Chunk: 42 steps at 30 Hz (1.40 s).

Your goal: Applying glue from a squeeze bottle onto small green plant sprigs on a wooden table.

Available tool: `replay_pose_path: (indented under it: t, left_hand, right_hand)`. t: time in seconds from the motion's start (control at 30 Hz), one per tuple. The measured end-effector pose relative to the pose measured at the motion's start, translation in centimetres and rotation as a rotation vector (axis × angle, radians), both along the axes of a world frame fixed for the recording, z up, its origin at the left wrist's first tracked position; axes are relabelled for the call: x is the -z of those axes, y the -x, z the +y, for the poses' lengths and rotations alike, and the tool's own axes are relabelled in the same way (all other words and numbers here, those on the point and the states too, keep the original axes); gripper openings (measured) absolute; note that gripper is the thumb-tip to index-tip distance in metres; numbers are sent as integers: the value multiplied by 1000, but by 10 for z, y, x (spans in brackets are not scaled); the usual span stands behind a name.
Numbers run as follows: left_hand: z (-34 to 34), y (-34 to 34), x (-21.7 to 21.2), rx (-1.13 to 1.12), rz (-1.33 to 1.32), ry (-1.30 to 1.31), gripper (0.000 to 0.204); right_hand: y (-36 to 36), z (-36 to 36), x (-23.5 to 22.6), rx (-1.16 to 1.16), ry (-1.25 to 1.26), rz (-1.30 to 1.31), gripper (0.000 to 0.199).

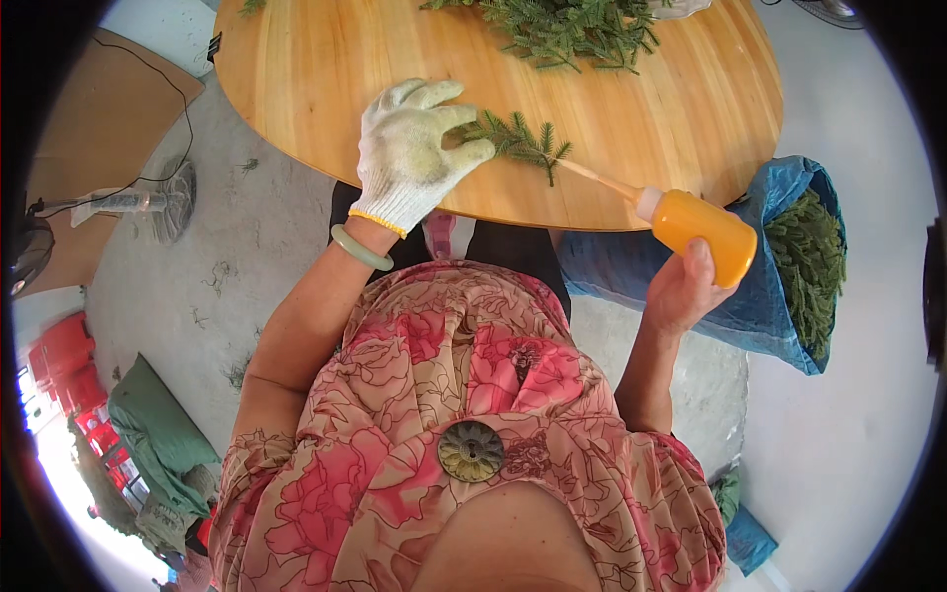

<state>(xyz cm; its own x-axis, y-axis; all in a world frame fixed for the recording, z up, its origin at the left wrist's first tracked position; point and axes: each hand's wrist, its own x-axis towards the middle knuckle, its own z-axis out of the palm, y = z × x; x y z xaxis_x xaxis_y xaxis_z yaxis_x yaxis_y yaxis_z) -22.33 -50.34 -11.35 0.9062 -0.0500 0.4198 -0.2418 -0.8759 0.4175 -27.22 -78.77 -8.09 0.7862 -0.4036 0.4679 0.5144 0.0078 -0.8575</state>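
Observation:
My left hand (414, 153), in a white knitted glove with a yellow cuff edge, is over the near edge of the round wooden table (335, 74). Its thumb and forefinger hold the left end of a short green fir sprig (518, 140), partly hidden by the glove. The sprig's needled tips point right. My bare right hand (691, 286) grips an orange-yellow squeeze bottle (705, 232), tilted so its long thin nozzle (592, 174) points up and left. The nozzle's tip is at the sprig's right end; whether they touch I cannot tell.
A pile of fir branches (572, 30) lies on the table's far side. Beside the table at right, a blue woven sack (651, 276) holds more greenery (809, 271). On the left stand a fan (35, 247) with a cable and a brown board (99, 128).

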Motion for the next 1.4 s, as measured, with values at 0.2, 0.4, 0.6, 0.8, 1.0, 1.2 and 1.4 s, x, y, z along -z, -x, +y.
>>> replay_pose_path:
  t: [0.2,0.4,0.6,0.8,1.0,1.2,1.4]
  left_hand:
    - [2,1,0,-5,4,3,36]
    - [0,0,-2,3,11,10,36]
    - [1,1,-1,-3,-9,11,35]
    - [1,1,-2,2,-17,10,35]
    - [1,2,-1,-2,-26,-4,35]
    - [1,1,1,7,-39,-5,35]
    - [0,2,-2,5,-44,-20,35]
  right_hand:
    - [-5,-13,0,-6,-114,18,40]
    - [-6,-6,5,-29,-73,20,39]
    - [-9,-11,8,-4,-51,21,34]
    - [-8,1,7,-27,-82,26,40]
    - [-6,14,9,56,24,43,44]
    - [-1,17,6,93,115,46,46]
    - [7,7,-6,19,-27,-41,49]
